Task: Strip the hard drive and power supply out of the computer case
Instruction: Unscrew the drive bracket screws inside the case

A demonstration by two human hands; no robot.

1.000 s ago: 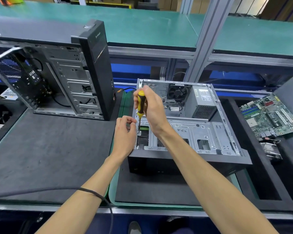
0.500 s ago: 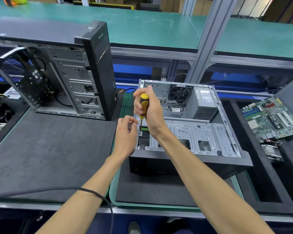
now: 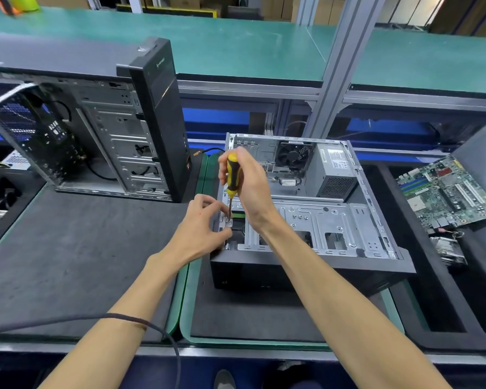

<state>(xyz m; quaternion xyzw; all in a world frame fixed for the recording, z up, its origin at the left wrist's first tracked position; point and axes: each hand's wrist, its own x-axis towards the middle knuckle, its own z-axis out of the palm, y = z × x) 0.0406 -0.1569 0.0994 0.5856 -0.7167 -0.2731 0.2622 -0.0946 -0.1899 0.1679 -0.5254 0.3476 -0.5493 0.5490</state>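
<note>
Open silver computer case (image 3: pixel 314 220) on its side, drive-cage screw step: right hand (image 3: pixel 250 189) fisted round yellow-black screwdriver (image 3: pixel 233 175), left hand (image 3: pixel 205 226) fingertips pinching at tip. Next: back screw out, keep tip seated.

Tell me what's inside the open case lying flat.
Inside the case: a power supply at the back right, a black fan beside it, and a metal drive cage in front. Hands and cage cover most of the hard drive.

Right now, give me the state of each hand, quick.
Left hand: fingers pinched at the screwdriver's tip, on the case edge.
Right hand: closed around the yellow screwdriver handle.
</note>
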